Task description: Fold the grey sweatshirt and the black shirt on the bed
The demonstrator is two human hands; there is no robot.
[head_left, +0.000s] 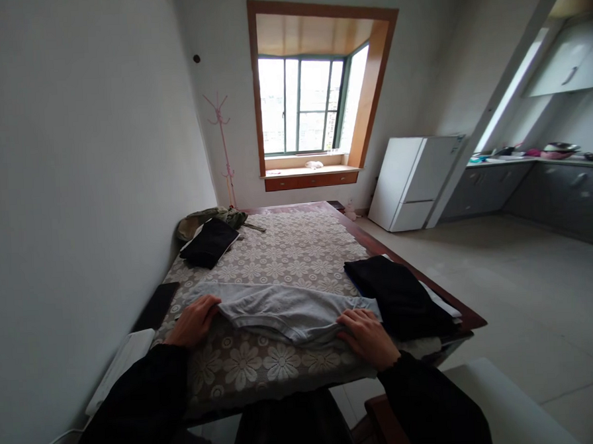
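Observation:
A light grey shirt [281, 309] lies loosely bunched across the near part of a table with a lace-patterned cloth [297, 242]. At its left end, my left hand [195, 318] is closed, with the fingers curled over the fabric. My right hand [367, 336] pinches the shirt's near right part, fingers on top and thumb below. Just beyond the right hand, a stack of folded dark clothes [404, 296] rests at the table's right edge, with a white layer showing beneath. The fingertips of my left hand are partly hidden by its back.
A folded black cloth item [211, 243] and a camouflage bag [190, 224] lie at the far left. A dark flat object [156, 305] and a white power strip [122, 363] sit along the left wall. Beyond the table stand a pink coat rack [224, 143] and a white fridge [416, 182].

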